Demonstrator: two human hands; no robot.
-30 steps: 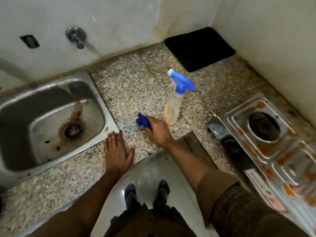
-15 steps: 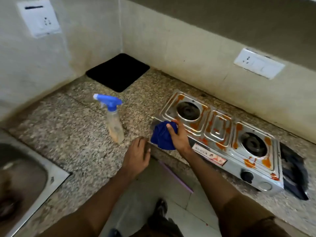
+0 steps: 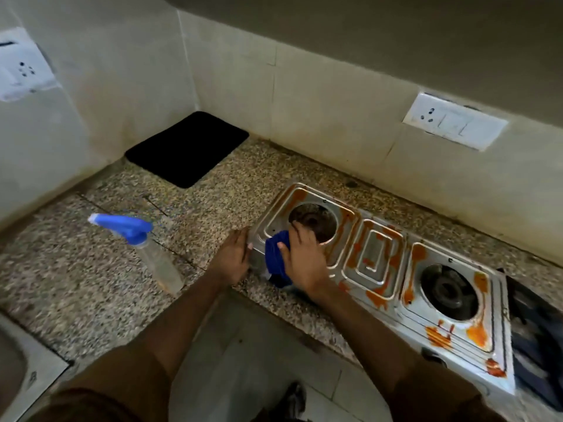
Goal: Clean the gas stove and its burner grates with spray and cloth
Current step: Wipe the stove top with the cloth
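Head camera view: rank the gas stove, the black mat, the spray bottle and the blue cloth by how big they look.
1. gas stove, clearly largest.
2. black mat.
3. spray bottle, nearer the camera, so its rank against the mat is unsure.
4. blue cloth, smallest, partly hidden under the right hand.

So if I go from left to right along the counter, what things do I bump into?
spray bottle → left hand → blue cloth → right hand → gas stove → dark grates

Speckled granite counter [image 3: 91, 287] bearing stained steel two-burner gas stove [image 3: 380, 266], blue-headed clear spray bottle [image 3: 158, 263], black rectangular mat [image 3: 187, 147].
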